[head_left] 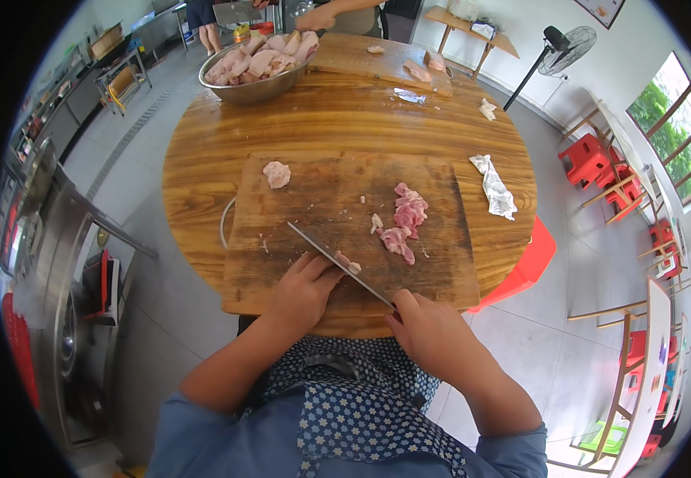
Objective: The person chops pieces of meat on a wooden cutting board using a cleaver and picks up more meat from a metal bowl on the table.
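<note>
My right hand (432, 328) grips the handle of a knife (339, 264), whose blade slants up and left over a wooden cutting board (321, 206). Against the blade's near side, my left hand (303, 293) presses its fingertips down at the board; what lies under them is partly hidden. A small piece of raw meat (348, 263) sits on the blade's far side, close to the left fingertips. Several cut pieces of pink meat (408, 218) form a strip on the board's right. One pale lump of fat or skin (277, 174) rests near the board's upper left corner.
A steel bowl (261, 89) heaped with raw meat stands at the round wooden table's (345, 128) far left. Across the table, a person's arm (333, 13) reaches above a second cutting board (357, 54). Crumpled white paper (494, 188) lies right of my board. A red stool (524, 269) stands below the table's right edge.
</note>
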Demonstrator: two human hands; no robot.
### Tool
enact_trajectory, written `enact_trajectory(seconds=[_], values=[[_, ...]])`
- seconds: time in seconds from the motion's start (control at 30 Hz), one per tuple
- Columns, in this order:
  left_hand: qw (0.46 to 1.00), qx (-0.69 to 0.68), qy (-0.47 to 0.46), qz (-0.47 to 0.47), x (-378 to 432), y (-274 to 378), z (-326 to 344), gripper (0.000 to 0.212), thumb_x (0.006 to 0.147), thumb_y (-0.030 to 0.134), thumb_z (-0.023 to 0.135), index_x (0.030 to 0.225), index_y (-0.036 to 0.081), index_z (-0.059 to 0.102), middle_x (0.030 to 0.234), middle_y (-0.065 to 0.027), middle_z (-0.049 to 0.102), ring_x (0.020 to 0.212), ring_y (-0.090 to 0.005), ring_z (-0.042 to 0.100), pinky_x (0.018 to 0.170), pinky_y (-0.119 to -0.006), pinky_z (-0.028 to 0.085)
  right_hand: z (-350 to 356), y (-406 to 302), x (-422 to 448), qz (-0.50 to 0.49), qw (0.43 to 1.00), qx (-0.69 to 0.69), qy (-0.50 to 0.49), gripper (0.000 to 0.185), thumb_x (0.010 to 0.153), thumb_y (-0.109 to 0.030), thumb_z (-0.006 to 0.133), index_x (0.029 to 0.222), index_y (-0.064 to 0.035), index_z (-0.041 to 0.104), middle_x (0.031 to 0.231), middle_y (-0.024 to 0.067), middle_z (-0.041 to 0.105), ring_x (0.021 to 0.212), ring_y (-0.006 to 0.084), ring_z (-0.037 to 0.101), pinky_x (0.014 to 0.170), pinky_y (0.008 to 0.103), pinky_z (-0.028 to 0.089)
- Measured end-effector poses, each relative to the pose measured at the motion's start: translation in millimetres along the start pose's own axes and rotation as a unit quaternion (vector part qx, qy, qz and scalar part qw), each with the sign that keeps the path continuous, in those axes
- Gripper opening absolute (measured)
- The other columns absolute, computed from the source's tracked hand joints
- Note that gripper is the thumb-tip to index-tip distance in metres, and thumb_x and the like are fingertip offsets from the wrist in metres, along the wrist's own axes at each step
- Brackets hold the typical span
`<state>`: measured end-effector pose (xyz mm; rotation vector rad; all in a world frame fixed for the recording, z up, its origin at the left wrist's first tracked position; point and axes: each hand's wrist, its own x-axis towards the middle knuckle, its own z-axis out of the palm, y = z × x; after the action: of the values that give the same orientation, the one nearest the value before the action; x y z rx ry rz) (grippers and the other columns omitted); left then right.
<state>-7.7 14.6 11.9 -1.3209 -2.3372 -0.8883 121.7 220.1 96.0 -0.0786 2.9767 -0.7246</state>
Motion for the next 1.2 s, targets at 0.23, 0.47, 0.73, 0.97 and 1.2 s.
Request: enact_trajectory(seconds=[0.23,0.47,0.73,0.97,1.2], values=[[1.0,0.002,0.018,-0.008,0.9,3.0,-1.4,0.028,0.082,-0.003,0.068,0.109,-0.001,0.074,0.113,-0.0123,0.07,0.103,-0.0339,0.066,0.089,-0.042,0.054,-46.3,-7.2,-13.7,0.115,0.979,0.019,-0.169,0.028,0.105,-0.028,0.059,0.104,-0.0021,0.048,0.079,0.0251,0.068,0.074,0.0462,0.068,0.063,0.0552,0.053],[0.999,-0.038,0.005,-0.021,1.8,1.2,-0.8,0.028,0.082,-0.003,0.068,0.11,-0.001,0.073,0.109,-0.0136,0.07,0.097,-0.0337,0.066,0.087,-0.042,0.054,-39.8,-0.6,42.4,0.096,0.978,0.045,-0.179,0.027,0.107,-0.028,0.054,0.106,-0.0024,0.047,0.078,0.0258,0.068,0.077,0.0485,0.068,0.068,0.0573,0.053],[0.997,-0.046,0.051,-0.032,-5.8,-4.1,1.7,0.028,0.084,-0.002,0.07,0.112,0.001,0.073,0.108,-0.0125,0.071,0.098,-0.0349,0.068,0.088,-0.046,0.056,-12.2,-10.6,98.6,0.031,0.996,-0.001,-0.088,0.027,0.107,-0.03,0.054,0.111,-0.0036,0.049,0.083,0.0273,0.068,0.081,0.0491,0.067,0.071,0.059,0.05],[0.997,-0.033,0.072,-0.021,-7.5,0.1,-6.0,0.025,0.084,-0.001,0.074,0.109,0.002,0.074,0.109,-0.01,0.07,0.099,-0.0338,0.068,0.093,-0.045,0.056,-44.7,-13.0,54.3,0.078,0.995,0.034,-0.048,0.025,0.106,-0.028,0.056,0.109,-0.0048,0.049,0.088,0.0274,0.069,0.084,0.05,0.066,0.072,0.0597,0.049],[0.998,-0.03,0.049,-0.025,-7.2,-0.9,-0.4,0.026,0.084,-0.001,0.073,0.11,0.001,0.074,0.109,-0.0122,0.069,0.102,-0.0335,0.067,0.089,-0.044,0.055,-11.0,-20.9,40.3,0.028,0.996,0.039,-0.073,0.025,0.105,-0.028,0.057,0.104,-0.0039,0.049,0.082,0.023,0.069,0.078,0.0477,0.067,0.068,0.0579,0.051]])
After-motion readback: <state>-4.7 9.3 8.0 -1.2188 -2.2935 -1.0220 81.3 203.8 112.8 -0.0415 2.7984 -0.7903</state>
